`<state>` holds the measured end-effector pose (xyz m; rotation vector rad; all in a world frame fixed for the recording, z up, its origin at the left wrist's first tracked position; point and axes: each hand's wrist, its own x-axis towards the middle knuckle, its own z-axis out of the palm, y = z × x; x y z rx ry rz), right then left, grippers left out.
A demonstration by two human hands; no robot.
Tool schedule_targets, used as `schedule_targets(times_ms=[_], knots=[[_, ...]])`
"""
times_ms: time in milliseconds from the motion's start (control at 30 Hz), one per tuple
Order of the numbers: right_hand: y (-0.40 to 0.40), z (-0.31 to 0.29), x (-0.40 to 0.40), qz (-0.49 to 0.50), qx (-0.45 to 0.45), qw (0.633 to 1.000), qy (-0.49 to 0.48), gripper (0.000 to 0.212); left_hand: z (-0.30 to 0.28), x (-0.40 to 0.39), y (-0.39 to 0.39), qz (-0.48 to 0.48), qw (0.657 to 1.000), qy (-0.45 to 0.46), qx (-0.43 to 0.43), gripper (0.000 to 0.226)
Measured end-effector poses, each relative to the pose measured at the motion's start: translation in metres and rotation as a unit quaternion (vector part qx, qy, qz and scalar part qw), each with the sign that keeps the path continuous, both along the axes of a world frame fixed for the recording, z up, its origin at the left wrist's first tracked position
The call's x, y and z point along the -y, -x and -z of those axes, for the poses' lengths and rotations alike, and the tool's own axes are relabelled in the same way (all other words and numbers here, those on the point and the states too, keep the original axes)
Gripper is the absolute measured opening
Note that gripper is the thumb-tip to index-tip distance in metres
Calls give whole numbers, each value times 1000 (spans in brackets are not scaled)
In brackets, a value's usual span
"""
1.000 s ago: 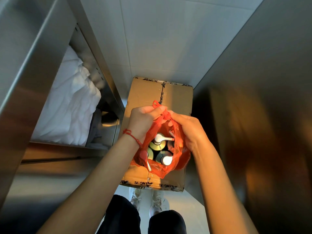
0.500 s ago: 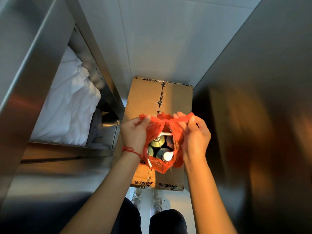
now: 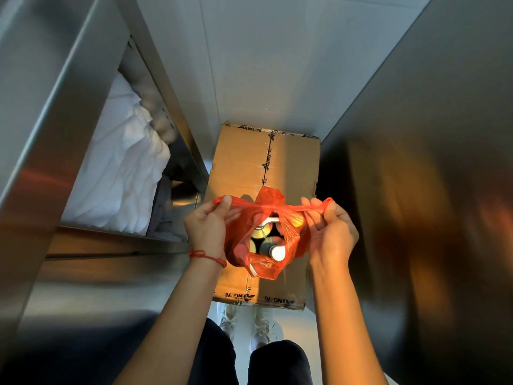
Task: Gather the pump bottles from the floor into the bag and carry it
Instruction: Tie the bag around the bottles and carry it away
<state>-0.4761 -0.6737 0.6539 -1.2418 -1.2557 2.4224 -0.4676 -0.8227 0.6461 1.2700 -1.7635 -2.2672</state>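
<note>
A thin red plastic bag (image 3: 290, 245) rests on top of a sealed cardboard box (image 3: 249, 162). Inside it stand several pump bottles (image 3: 276, 250), seen from above, with white and metallic pump heads. My left hand (image 3: 206, 227) pinches the bag's left handle. My right hand (image 3: 333, 232) pinches the right handle. Both handles are pulled taut sideways, crossed in a knot (image 3: 270, 201) above the bag's mouth.
A stainless steel cabinet (image 3: 41, 134) rises on the left, with white cloth (image 3: 122, 176) on its shelf. A dark steel wall (image 3: 430, 190) closes in on the right. Pale floor tiles (image 3: 277, 65) stretch beyond the box. My legs and white shoes (image 3: 249, 320) stand at the box's near edge.
My hands went from meeting at the top of the bag to spreading apart, drawing the two handles outwards. The knot has tightened and the bag's mouth has narrowed.
</note>
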Motion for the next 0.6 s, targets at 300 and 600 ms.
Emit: schedule_targets(times_ms=[300, 600], knots=[[9, -29, 15, -236, -147, 919, -280, 17, -21, -1, 25, 195, 970, 104, -104, 9], [22, -34, 21, -300, -177, 877, -332, 10, -32, -17, 43, 327, 909, 175, -190, 9]])
